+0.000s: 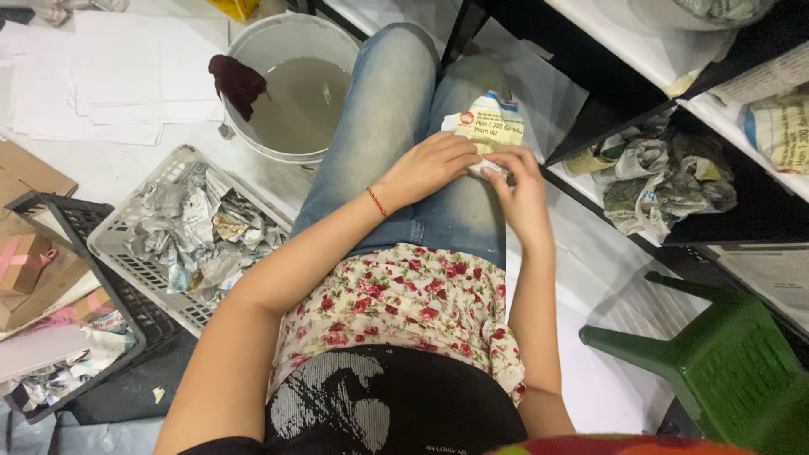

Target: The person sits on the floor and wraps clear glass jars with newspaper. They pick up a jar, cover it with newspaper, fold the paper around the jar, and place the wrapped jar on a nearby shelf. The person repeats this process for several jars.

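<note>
White sheets cover the floor of a cluttered work corner, seen from above a seated person's lap. Both hands meet over the right knee on a scrap of printed newspaper (487,126): the left hand (430,167), with a red thread bracelet at the wrist, lies closed over its near edge, and the right hand (518,190) pinches the same edge between thumb and fingertips; what lies under the fingers is hidden. The scrap rests on the blue jeans (396,126), its far end free and creased. Just beyond the left knee stands a white bucket (337,38) of cloudy grey liquid with a dark red cloth (238,82) draped over its rim. A grey basket (114,223) of crumpled paper sits at the left thigh; more crumpled paper (666,181) fills a dark shelf to the right, with a green stool (725,362) below. Likely risks: the thin scrap may tear under opposed pulling, or slide off the knee; a knee jolt could slop the nearby bucket onto the sheets.
</note>
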